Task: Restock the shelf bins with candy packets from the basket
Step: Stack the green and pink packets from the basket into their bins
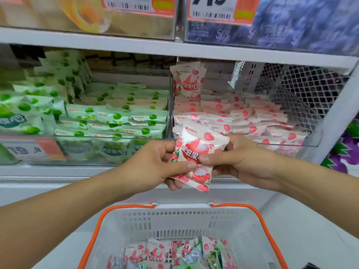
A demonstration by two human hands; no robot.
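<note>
Basket (268, 237) nearest, mixed red and green packets loose at bottom. Above it, one red packet (196, 158) is pinched by left hand (155, 164) and right hand (242, 162), short of the red bin (303, 141). Risk: misfiled into green bin (58, 150) alongside, or dropped; wrapper looks glossy, slick, white-and-red print, crinkled.

The packet (196, 152) is white with red strawberries. The left bin (93, 121) holds white packets with green dots. The basket (174, 226) is white with orange handles.
</note>
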